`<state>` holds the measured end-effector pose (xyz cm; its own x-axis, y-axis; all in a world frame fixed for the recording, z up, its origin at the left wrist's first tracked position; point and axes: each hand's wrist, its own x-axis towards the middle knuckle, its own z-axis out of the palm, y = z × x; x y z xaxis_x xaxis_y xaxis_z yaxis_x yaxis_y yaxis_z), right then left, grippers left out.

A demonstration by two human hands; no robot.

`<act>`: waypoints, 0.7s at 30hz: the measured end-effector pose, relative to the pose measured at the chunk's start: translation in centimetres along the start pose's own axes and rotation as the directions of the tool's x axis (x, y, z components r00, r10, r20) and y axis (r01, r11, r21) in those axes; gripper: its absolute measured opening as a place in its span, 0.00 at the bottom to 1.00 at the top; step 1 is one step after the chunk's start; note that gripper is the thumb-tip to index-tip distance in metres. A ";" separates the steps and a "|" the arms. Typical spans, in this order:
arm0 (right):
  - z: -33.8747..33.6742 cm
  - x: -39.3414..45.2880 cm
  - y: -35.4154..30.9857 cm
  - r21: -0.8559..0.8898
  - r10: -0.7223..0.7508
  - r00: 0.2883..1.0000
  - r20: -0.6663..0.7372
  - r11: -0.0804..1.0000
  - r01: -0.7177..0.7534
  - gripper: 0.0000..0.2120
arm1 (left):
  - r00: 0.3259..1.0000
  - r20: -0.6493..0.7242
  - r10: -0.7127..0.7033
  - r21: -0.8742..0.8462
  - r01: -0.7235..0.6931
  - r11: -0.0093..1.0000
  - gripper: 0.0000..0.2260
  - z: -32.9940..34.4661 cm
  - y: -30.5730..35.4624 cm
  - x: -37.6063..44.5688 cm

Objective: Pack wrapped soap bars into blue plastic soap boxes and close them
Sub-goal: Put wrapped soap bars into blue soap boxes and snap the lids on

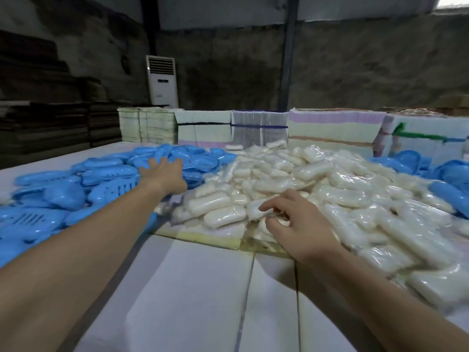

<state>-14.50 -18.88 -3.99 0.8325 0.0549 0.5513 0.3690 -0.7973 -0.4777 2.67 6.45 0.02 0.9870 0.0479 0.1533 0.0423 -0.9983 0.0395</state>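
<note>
On the white table (203,288), the left hand (162,177) reaches far out with straight fingers, open, over the blue soap boxes (76,184). The right hand (297,224) curls its fingers on a wrapped soap bar (261,209) in the white pile.

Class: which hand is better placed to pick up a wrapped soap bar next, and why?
The right hand: its curled fingers already touch the soap bars. The left hand reaches over the blue boxes.
</note>
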 end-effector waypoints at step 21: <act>-1.5 0.8 0.8 0.040 0.032 0.981 -0.191 0.999 -0.025 0.11 | 0.836 -0.501 0.224 -0.659 -0.536 0.527 0.30 -3.6 5.5 -5.7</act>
<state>-14.15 -20.37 -2.84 0.7499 -0.0864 0.6559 0.3644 -0.7736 -0.5184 -3.30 0.80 2.96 0.7570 -0.1673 0.6316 -0.6090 -0.5308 0.5893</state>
